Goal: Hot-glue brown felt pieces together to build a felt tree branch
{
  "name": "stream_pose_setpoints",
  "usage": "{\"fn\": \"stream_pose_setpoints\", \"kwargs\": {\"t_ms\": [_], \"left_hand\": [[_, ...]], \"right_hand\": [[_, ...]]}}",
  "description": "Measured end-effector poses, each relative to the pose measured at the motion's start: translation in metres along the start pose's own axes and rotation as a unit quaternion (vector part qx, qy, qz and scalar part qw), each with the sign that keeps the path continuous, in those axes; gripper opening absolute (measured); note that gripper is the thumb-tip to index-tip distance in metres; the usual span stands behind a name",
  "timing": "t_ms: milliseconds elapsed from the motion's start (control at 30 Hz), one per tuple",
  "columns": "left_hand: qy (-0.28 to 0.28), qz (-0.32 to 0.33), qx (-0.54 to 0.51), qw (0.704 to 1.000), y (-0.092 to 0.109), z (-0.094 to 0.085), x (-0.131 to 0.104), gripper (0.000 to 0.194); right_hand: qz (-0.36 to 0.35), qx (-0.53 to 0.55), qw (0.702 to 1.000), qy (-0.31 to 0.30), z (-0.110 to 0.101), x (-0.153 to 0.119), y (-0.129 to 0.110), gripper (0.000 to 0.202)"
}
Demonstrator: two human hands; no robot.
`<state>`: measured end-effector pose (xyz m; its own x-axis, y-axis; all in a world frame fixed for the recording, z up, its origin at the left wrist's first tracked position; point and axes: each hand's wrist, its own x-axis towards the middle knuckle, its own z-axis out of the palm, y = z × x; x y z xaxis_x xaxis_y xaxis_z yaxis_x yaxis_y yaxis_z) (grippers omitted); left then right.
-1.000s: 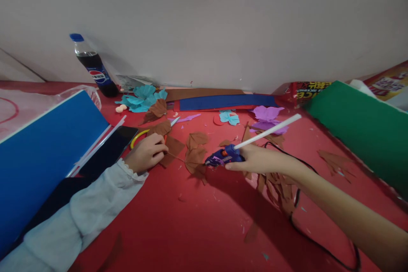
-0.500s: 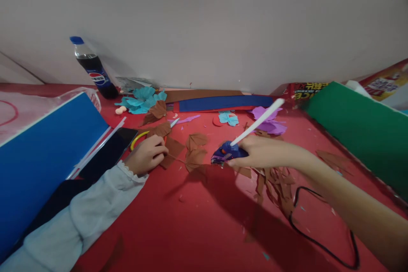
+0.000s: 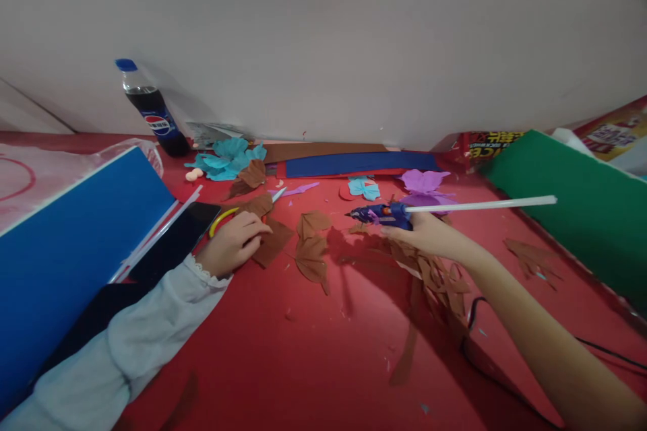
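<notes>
My right hand (image 3: 429, 236) is wrapped round a blue hot glue gun (image 3: 387, 215), raised over the table with its nozzle pointing left. A long white glue stick (image 3: 480, 205) sticks out of its back towards the right. My left hand (image 3: 235, 242) rests on the table with loosely bent fingers, the index finger stretched out over a square of brown paper (image 3: 273, 242). Yellow-handled scissors (image 3: 220, 221) lie partly hidden behind that hand and under brown paper. Between my hands are brown crepe paper leaves (image 3: 311, 252), touching neither hand.
A blue board (image 3: 85, 262) stands at left, a green board (image 3: 571, 215) at right. Blue paper petals (image 3: 227, 158) and a cola bottle (image 3: 154, 111) are at the back left, purple petals (image 3: 424, 182) at the back right. Brown strips (image 3: 445, 283) and a black cord (image 3: 500, 380) lie near my right arm.
My right hand has lifted the glue gun up and to the right, turning it so the glue stick now lies nearly level. My left fingers have loosened from the thin brown stem.
</notes>
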<state>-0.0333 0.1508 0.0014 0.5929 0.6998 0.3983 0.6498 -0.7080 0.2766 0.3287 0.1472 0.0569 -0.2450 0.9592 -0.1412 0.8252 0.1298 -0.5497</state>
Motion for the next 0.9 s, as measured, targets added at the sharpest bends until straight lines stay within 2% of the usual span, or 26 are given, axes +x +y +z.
{"fn": "stream_pose_setpoints", "kwargs": {"t_ms": [167,300,467,667,900], "left_hand": [[-0.065,0.031,-0.024,0.997,0.017,0.011,-0.001,0.023],[-0.071,0.041,-0.041,0.996,0.020,0.019,-0.004,0.023],[-0.083,0.039,-0.050,0.994,0.019,0.021,-0.005,0.023],[-0.087,0.039,-0.053,0.994,0.019,0.022,-0.006,0.024],[-0.084,0.039,-0.057,0.994,0.018,0.024,-0.006,0.023]], "right_hand": [[0.000,0.009,1.000,0.006,0.013,0.008,0.019,0.049],[0.006,0.030,0.999,0.007,0.024,0.015,0.036,0.047],[-0.025,0.067,0.997,0.019,0.035,0.022,0.052,0.039],[-0.006,0.056,0.998,0.011,0.039,0.023,0.057,0.039],[-0.020,0.077,0.997,0.009,0.039,0.025,0.061,0.036]]}}
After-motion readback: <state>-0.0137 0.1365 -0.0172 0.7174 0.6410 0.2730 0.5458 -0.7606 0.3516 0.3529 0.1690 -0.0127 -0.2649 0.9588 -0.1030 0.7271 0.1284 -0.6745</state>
